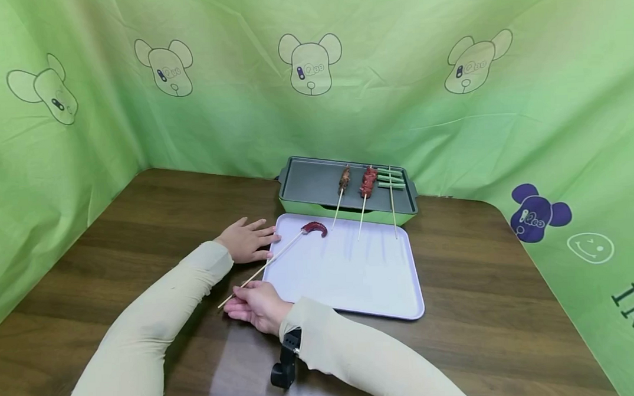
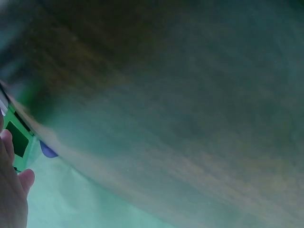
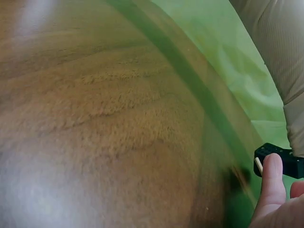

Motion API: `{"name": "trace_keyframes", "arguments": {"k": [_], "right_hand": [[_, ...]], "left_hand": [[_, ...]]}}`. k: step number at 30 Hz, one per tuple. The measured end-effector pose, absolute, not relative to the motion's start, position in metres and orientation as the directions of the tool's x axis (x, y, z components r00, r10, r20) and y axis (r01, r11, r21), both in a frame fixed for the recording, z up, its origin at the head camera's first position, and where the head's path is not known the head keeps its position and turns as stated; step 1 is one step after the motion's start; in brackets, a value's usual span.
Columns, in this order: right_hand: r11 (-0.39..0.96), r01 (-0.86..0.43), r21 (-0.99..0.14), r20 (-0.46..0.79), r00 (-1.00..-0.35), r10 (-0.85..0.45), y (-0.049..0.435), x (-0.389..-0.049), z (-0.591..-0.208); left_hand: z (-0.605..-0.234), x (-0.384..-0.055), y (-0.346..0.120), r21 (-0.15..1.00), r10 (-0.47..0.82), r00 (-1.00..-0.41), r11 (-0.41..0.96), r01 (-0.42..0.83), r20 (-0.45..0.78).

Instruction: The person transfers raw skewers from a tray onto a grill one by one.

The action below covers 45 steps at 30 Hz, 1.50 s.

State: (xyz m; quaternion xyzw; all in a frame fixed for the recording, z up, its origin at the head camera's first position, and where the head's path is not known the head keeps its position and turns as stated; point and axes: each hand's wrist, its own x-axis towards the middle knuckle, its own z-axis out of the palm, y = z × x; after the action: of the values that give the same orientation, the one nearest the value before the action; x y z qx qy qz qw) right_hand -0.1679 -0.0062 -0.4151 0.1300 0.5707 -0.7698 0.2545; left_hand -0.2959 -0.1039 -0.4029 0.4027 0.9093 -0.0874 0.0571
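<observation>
My right hand (image 1: 258, 307) pinches the lower end of a wooden skewer (image 1: 284, 251), which slants up across the left edge of a white tray (image 1: 347, 273). At the skewer's far end a dark red curled octopus tentacle (image 1: 315, 227) lies over the tray. Straight, spread fingers of my left hand (image 1: 247, 241) touch the tray's left rim near the skewer. The right wrist view shows the thumb (image 3: 272, 173) against a bit of the stick. Only a few fingertips (image 2: 27, 179) of the left hand appear in the left wrist view.
Behind the tray stands a green grill with a grey plate (image 1: 311, 183). On it lie a brown meat skewer (image 1: 344, 179), a red meat skewer (image 1: 368, 182) and a green vegetable skewer (image 1: 390, 178), their sticks reaching over the tray. Green cloth (image 1: 229, 131) hangs around the wooden table (image 1: 476, 309).
</observation>
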Motion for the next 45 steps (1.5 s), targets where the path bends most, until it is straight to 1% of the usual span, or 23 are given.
{"name": "trace_keyframes", "arguments": {"k": [5, 17, 21, 28, 32, 40, 45], "right_hand": [[-0.238, 0.536, -0.81, -0.49, -0.842, -0.226, -0.006, -0.167, -0.416], [-0.272, 0.527, -0.805, -0.474, -0.847, -0.241, -0.001, -0.169, -0.413], [-0.283, 0.511, -0.812, -0.464, -0.859, -0.219, 0.002, -0.169, -0.412], [-0.301, 0.456, -0.838, -0.428, -0.89, -0.157, 0.006, -0.164, -0.412], [-0.305, 0.44, -0.845, -0.426, -0.897, -0.116, 0.007, -0.163, -0.413], [-0.335, 0.425, -0.841, -0.415, -0.904, -0.103, 0.01, -0.161, -0.41], [-0.311, 0.409, -0.858, -0.402, -0.911, -0.089, 0.014, -0.157, -0.409]], "left_hand": [[-0.404, -0.296, -0.103, -0.104, 0.73, -0.663, 0.656, 0.748, -0.168], [-0.4, -0.295, -0.105, -0.094, 0.721, -0.67, 0.665, 0.741, -0.178], [-0.401, -0.296, -0.104, -0.078, 0.726, -0.666, 0.664, 0.743, -0.172], [-0.405, -0.298, -0.106, -0.108, 0.713, -0.677, 0.67, 0.735, -0.184], [-0.404, -0.297, -0.106, -0.097, 0.718, -0.674, 0.669, 0.737, -0.173], [-0.404, -0.296, -0.106, -0.101, 0.72, -0.672, 0.666, 0.739, -0.176], [-0.403, -0.296, -0.105, -0.095, 0.722, -0.667, 0.662, 0.743, -0.182]]}}
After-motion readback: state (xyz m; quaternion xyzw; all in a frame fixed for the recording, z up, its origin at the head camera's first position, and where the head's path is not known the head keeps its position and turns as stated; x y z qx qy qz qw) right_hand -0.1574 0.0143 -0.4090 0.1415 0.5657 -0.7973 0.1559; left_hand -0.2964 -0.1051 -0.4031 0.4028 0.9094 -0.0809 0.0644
